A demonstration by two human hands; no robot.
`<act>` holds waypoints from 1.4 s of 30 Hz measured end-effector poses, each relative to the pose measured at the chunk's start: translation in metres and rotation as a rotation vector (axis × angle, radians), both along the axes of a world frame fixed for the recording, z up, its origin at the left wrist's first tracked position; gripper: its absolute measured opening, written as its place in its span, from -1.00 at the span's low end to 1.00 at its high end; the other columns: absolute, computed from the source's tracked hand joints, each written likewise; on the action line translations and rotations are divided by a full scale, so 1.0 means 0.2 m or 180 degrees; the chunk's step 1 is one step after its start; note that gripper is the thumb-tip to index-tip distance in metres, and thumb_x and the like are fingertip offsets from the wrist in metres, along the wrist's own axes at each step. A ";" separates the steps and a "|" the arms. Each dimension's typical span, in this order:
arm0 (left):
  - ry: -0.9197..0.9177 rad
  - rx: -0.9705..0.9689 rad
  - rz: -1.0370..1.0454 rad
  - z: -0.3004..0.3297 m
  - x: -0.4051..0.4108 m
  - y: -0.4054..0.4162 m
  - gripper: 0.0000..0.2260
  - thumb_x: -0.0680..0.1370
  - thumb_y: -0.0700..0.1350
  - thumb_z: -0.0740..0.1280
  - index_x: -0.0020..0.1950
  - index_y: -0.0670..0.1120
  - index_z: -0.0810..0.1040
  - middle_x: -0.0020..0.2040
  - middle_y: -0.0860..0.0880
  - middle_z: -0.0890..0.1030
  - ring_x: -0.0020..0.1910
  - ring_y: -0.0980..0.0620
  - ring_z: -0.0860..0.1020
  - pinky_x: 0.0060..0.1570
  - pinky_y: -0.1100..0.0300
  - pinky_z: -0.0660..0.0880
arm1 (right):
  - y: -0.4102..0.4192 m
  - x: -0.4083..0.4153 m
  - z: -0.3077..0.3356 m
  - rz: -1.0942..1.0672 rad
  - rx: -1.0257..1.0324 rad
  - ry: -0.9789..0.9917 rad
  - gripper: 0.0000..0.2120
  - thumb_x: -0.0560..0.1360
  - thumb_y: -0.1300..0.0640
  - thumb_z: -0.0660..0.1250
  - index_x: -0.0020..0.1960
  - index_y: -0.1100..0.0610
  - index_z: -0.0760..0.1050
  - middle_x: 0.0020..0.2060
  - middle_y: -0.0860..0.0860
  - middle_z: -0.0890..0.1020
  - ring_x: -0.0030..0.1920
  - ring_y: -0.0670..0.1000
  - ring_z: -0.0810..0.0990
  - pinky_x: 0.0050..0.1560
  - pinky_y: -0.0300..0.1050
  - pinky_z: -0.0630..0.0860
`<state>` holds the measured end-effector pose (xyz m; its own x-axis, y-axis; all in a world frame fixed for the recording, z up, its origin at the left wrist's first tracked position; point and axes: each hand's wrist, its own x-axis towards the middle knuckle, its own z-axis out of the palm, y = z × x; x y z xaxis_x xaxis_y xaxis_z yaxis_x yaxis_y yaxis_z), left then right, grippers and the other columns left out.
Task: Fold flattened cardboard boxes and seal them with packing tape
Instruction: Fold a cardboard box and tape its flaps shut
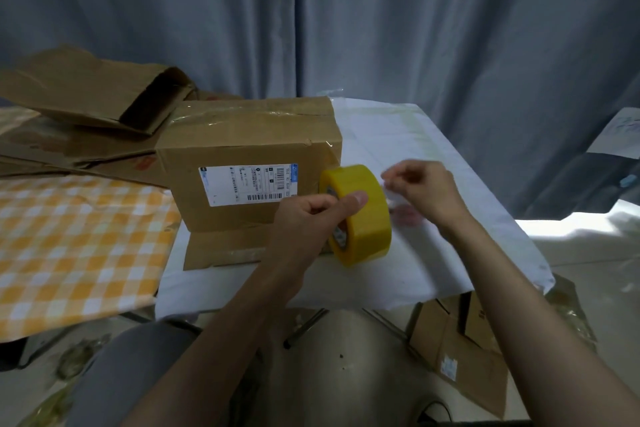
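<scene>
The left hand (311,218) grips the yellow tape roll (360,215), thumb over its rim. Just right of it, the right hand (420,191) pinches what appears to be the clear tape end; blur obscures it. Beyond the left hand stands the box (242,156), top taped, near flap (221,250) unsealed. Flattened cartons (86,94) remain far left.

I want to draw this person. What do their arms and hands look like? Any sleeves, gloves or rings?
Both arms are bare from the bottom edge of the picture to the wrists: no sleeves show. The left hand and right hand wear no gloves, and no ring, watch or bracelet can be seen, though the right hand is blurred. Draw two long, slim bare arms.
</scene>
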<state>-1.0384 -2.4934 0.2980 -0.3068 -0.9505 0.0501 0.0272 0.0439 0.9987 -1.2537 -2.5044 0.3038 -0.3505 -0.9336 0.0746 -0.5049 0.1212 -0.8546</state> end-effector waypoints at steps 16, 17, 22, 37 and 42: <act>-0.0243 -0.0043 -0.0033 0.00 0.00 0.00 -0.57 0.41 0.17 0.53 -0.15 -0.23 0.68 -0.16 -0.24 0.67 -0.05 -0.23 0.62 0.00 -0.06 0.59 | -0.01 0.29 0.19 0.0535 0.0447 -0.1778 -0.87 0.48 0.16 0.44 0.01 0.15 0.67 -0.07 0.13 0.67 -0.03 0.09 0.64 0.19 0.19 0.57; -0.0244 -0.0054 -0.0044 0.00 0.00 0.00 -0.57 0.41 0.17 0.52 -0.15 -0.24 0.68 -0.16 -0.24 0.67 -0.05 -0.21 0.63 -0.02 -0.02 0.59 | -0.01 0.29 0.19 0.0492 0.0455 -0.1770 -0.87 0.48 0.17 0.44 0.01 0.15 0.67 -0.06 0.15 0.68 -0.02 0.11 0.64 0.22 0.21 0.55; -0.0256 -0.0051 -0.0116 -0.01 -0.01 0.01 -0.54 0.42 0.19 0.51 -0.15 -0.25 0.67 -0.15 -0.25 0.65 -0.11 -0.15 0.63 -0.01 -0.02 0.56 | -0.02 0.30 0.20 0.0400 0.0572 -0.1534 -0.80 0.47 0.13 0.43 0.05 0.18 0.66 0.05 0.20 0.69 0.06 0.19 0.67 0.22 0.22 0.58; -0.0328 0.0466 -0.0347 -0.05 -0.08 0.03 -0.60 0.52 0.15 0.42 -0.04 -0.22 0.68 -0.28 0.07 0.59 -0.31 0.23 0.45 -0.07 0.20 0.34 | -0.02 0.31 0.23 0.0039 0.0598 -0.0301 -0.80 0.54 0.18 0.35 0.09 0.25 0.62 -0.21 -0.07 0.55 -0.27 -0.08 0.50 -0.32 -0.26 0.49; -0.0964 -0.0353 -0.0066 -0.03 -0.08 -0.01 -0.64 0.50 0.16 0.44 -0.26 -0.13 0.67 -0.48 0.12 0.54 -0.46 0.21 0.45 -0.28 0.27 0.38 | 0.02 0.27 0.21 -0.0074 0.0379 -0.1054 -0.88 0.52 0.25 0.38 0.01 0.23 0.67 -0.17 0.02 0.66 -0.17 -0.04 0.60 -0.22 -0.22 0.56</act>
<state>-1.0536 -2.4947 0.2927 -0.3427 -0.9377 0.0565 -0.2684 0.1554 0.9507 -1.1999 -2.4996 0.3449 -0.3588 -0.9204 -0.1554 -0.1987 0.2380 -0.9507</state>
